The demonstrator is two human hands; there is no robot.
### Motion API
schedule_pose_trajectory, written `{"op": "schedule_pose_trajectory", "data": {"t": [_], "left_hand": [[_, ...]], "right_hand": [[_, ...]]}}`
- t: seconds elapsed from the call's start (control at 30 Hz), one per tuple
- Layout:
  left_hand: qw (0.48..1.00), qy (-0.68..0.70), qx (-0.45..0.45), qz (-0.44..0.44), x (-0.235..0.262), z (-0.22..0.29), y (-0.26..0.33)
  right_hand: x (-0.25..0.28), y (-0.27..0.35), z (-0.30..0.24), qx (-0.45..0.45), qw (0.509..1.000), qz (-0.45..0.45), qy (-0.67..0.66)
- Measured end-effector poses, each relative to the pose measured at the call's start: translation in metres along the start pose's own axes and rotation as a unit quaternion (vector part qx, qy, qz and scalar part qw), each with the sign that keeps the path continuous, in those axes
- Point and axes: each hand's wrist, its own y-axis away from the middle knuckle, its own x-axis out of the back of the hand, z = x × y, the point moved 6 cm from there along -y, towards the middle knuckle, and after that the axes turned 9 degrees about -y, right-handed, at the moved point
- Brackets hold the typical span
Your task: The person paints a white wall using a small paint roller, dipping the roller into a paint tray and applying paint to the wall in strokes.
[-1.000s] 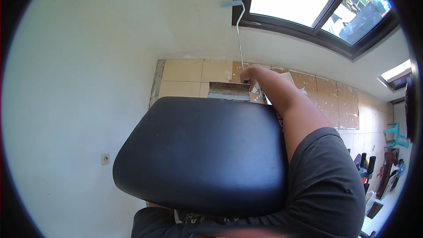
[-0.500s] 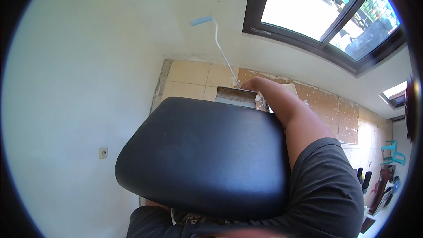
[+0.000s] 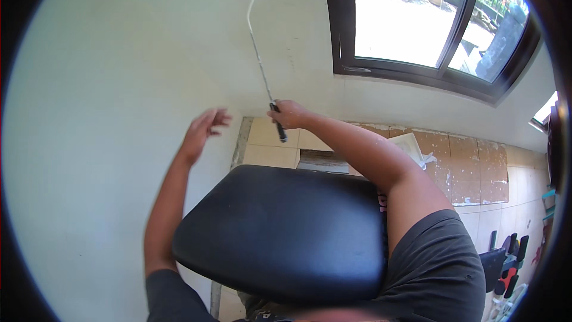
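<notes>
A paint roller (image 3: 260, 62) with a light blue sleeve and a long thin bent rod reaches up toward the far wall. Its black handle is wrapped by the fingers of my right hand (image 3: 289, 114). Whether the sleeve touches the wall I cannot tell. My left hand (image 3: 205, 133) is raised in front of the left wall, its fingers slightly apart, blurred and empty. Between my arms a large black padded panel (image 3: 280, 232) covers much of the lower middle and hides the floor under it.
A white tray (image 3: 407, 143) lies by the far wall on paint-spotted brown cardboard (image 3: 462, 167). A dark-framed window (image 3: 411, 77) is at the upper right. Pale walls (image 3: 101, 161) meet at the corner. Dumbbell-like black and red items (image 3: 509, 268) stand at the right.
My right hand has lifted the roller from near the floor, up and to the left. My left hand has come into view beside the left wall.
</notes>
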Motion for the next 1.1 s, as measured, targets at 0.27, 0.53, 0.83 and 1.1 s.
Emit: {"op": "schedule_pose_trajectory", "data": {"t": [0.27, 0.53, 0.83, 1.1], "left_hand": [[0.981, -0.135, -0.059, 0.127, -0.067, 0.141, -0.121], [0.887, -0.016, -0.228, 0.401, -0.058, 0.188, -0.203], [0.824, -0.249, -0.151, 0.487, 0.000, 0.246, -0.255], [0.841, -0.311, -0.078, 0.435, -0.048, 0.166, -0.269]], "right_hand": [[0.035, -0.009, -0.110, 0.111, 0.989, 0.077, -0.061], [0.074, -0.029, -0.088, 0.109, 0.988, 0.092, -0.060], [0.016, 0.027, 0.128, -0.039, 0.968, -0.110, 0.221], [0.068, 0.049, 0.179, -0.174, 0.940, -0.102, 0.275]]}}
